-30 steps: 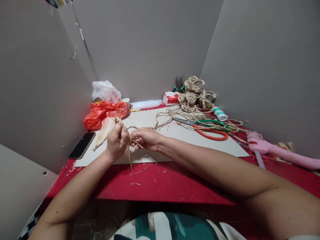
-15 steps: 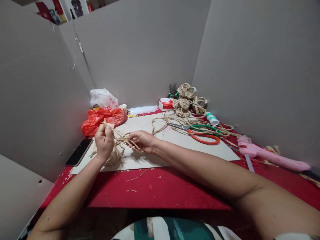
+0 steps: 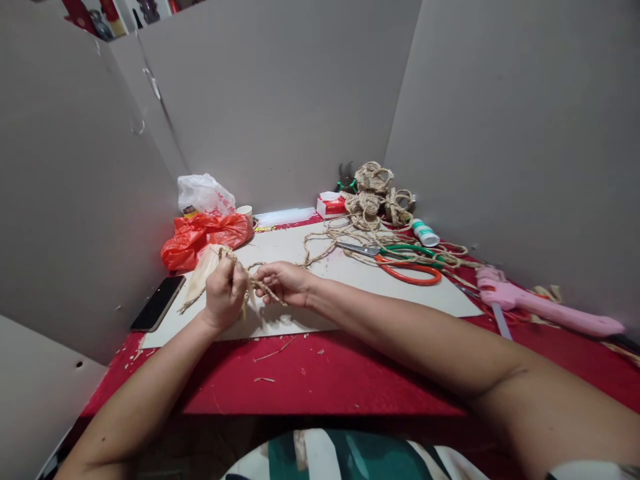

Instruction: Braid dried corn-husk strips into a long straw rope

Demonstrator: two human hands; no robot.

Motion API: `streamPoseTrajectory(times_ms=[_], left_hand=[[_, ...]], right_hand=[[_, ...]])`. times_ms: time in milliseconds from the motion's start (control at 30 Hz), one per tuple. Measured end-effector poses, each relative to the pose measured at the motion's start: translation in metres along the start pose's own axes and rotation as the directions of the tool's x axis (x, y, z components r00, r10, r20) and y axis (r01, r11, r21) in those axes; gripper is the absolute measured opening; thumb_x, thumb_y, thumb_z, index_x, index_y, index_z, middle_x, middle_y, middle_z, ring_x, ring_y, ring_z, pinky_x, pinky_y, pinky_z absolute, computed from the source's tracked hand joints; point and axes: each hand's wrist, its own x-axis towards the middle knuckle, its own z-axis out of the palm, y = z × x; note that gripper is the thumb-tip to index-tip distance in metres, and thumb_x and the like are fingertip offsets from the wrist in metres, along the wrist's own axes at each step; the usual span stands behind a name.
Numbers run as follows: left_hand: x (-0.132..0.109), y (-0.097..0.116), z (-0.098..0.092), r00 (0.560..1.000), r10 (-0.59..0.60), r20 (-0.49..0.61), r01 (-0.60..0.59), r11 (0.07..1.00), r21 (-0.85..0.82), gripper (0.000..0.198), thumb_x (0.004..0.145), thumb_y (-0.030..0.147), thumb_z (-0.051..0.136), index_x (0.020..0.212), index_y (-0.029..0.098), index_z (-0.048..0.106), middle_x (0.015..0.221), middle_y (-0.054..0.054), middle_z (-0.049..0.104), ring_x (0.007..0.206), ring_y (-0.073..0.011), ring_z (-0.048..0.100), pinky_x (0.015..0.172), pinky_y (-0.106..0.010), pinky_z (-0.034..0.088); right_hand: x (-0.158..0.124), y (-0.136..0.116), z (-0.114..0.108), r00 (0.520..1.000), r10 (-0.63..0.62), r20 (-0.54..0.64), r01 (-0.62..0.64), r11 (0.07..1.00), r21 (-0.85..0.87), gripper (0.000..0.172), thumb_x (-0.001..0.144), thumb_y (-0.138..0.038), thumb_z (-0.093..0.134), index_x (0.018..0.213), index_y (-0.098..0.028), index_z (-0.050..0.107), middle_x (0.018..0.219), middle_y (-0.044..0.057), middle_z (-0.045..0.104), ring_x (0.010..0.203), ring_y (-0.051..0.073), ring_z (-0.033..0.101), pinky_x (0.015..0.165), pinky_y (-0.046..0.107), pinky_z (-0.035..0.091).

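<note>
My left hand (image 3: 226, 293) is closed in a fist on a pale, flat bundle of straw-like fibre (image 3: 201, 275), whose broad end sticks out to the left. Braided strands curl over the top of that fist. Just to the right, my right hand (image 3: 284, 283) pinches a thin braided straw cord (image 3: 270, 291) between thumb and fingers. The cord runs across toward the left hand, and its loop rises behind the fingers. Both hands are just above the white board (image 3: 300, 323). Part of the bundle is hidden behind the left hand.
Scissors (image 3: 363, 249) with green and orange handles lie among loose cords at right, before coiled rope pieces (image 3: 373, 177). A pink glue gun (image 3: 545, 310) lies farther right. A phone (image 3: 157, 304), a red plastic bag (image 3: 205, 237) and a tissue box (image 3: 331, 205) surround the board.
My left hand has moved right and slightly down, closer to my right hand. The pale fibre bundle now fans out to its left. My right hand has barely moved.
</note>
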Motion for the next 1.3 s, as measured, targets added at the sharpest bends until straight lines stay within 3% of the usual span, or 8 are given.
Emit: streamPoseTrajectory(times_ms=[100, 200, 333, 467, 633, 800, 1033, 1300], left_hand=[[0.007, 0.000, 0.000, 0.957, -0.289, -0.036, 0.270, 0.927, -0.259, 0.028, 0.083, 0.032, 0.047, 0.062, 0.020, 0.035, 0.054, 0.005, 0.037, 0.047, -0.0078, 0.035, 0.048, -0.022, 0.032], [0.015, -0.005, 0.001, 0.831, -0.550, 0.076, 0.504, 0.690, -0.520, 0.030, 0.083, 0.037, 0.047, 0.062, 0.021, 0.032, 0.049, 0.007, 0.034, 0.039, -0.0065, 0.032, 0.039, -0.020, 0.028], [0.022, -0.007, -0.003, 0.757, -0.625, 0.187, 0.600, 0.552, -0.579, 0.031, 0.083, 0.039, 0.045, 0.062, 0.022, 0.031, 0.045, 0.008, 0.032, 0.034, -0.0057, 0.025, 0.034, -0.019, 0.022], [0.020, -0.004, -0.009, 0.871, -0.490, -0.018, 0.439, 0.795, -0.418, 0.028, 0.084, 0.036, 0.046, 0.063, 0.020, 0.036, 0.051, 0.005, 0.041, 0.042, -0.0070, 0.037, 0.043, -0.020, 0.032], [0.006, -0.006, -0.006, 0.995, -0.044, -0.092, 0.047, 0.998, 0.032, 0.023, 0.084, 0.023, 0.045, 0.063, 0.020, 0.036, 0.055, 0.004, 0.038, 0.050, -0.0089, 0.036, 0.055, -0.023, 0.032], [0.001, -0.012, -0.001, 0.990, 0.141, 0.005, -0.140, 0.981, 0.135, 0.020, 0.079, 0.017, 0.047, 0.062, 0.020, 0.036, 0.056, 0.004, 0.034, 0.051, -0.0100, 0.031, 0.054, -0.026, 0.026], [0.000, -0.018, 0.000, 0.986, 0.168, 0.002, -0.167, 0.978, 0.127, 0.022, 0.074, 0.018, 0.050, 0.058, 0.020, 0.035, 0.053, 0.004, 0.033, 0.049, -0.0100, 0.028, 0.053, -0.026, 0.024], [-0.001, -0.024, 0.001, 0.951, 0.309, -0.012, -0.303, 0.939, 0.161, 0.021, 0.076, 0.012, 0.048, 0.062, 0.020, 0.035, 0.054, 0.005, 0.033, 0.049, -0.0091, 0.030, 0.052, -0.025, 0.026]], right_hand=[[0.004, -0.003, -0.005, 0.999, 0.054, 0.006, -0.054, 0.992, 0.115, 0.009, 0.069, -0.011, 0.048, 0.062, -0.011, 0.053, 0.047, 0.000, 0.053, 0.042, 0.008, 0.050, 0.041, 0.017, 0.043], [0.005, -0.003, -0.005, 0.998, 0.058, 0.025, -0.062, 0.985, 0.161, 0.010, 0.071, -0.011, 0.048, 0.063, -0.011, 0.053, 0.048, 0.001, 0.054, 0.043, 0.008, 0.051, 0.042, 0.018, 0.045], [0.005, 0.001, -0.001, 0.999, 0.008, 0.039, -0.015, 0.985, 0.175, 0.008, 0.072, -0.012, 0.049, 0.065, -0.012, 0.053, 0.053, 0.003, 0.057, 0.046, 0.009, 0.053, 0.044, 0.019, 0.047], [0.005, 0.004, 0.001, 0.993, -0.111, -0.044, 0.114, 0.992, 0.055, 0.003, 0.069, -0.012, 0.052, 0.068, -0.011, 0.055, 0.054, 0.002, 0.057, 0.048, 0.010, 0.054, 0.041, 0.019, 0.046], [0.003, 0.007, 0.004, 0.989, -0.145, -0.041, 0.141, 0.987, -0.080, 0.003, 0.065, -0.013, 0.054, 0.067, -0.011, 0.057, 0.052, 0.001, 0.056, 0.047, 0.010, 0.055, 0.039, 0.018, 0.045], [-0.001, 0.010, 0.008, 0.988, -0.151, -0.014, 0.146, 0.976, -0.164, 0.006, 0.065, -0.013, 0.052, 0.061, -0.011, 0.056, 0.052, 0.002, 0.056, 0.047, 0.009, 0.055, 0.039, 0.018, 0.045], [-0.004, 0.009, 0.009, 0.986, -0.168, 0.020, 0.168, 0.957, -0.235, 0.004, 0.063, -0.015, 0.052, 0.059, -0.013, 0.053, 0.041, -0.002, 0.046, 0.047, 0.011, 0.054, 0.040, 0.018, 0.044], [-0.003, 0.009, 0.007, 0.987, -0.151, 0.048, 0.156, 0.981, -0.118, 0.004, 0.063, -0.015, 0.054, 0.065, -0.011, 0.055, 0.056, 0.001, 0.057, 0.047, 0.009, 0.053, 0.038, 0.018, 0.042]])
